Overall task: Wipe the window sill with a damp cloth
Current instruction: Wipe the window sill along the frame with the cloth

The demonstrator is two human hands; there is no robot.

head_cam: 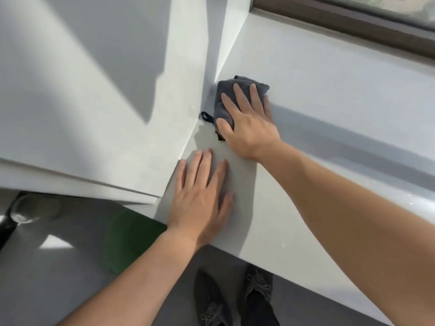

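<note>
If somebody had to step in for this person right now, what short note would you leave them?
Left hand: flat on the pale grey window sill, holding nothing.
Right hand: straight fingers press the folded dark grey cloth onto the sill.
Cloth: in the sill's left corner, beside the white side wall.
Done: cannot tell which parts are already wiped.
Left: probably wipe from that corner rightward along the sill.

Probably a home: pale window sill [329, 95], dark window frame [341, 22].
</note>
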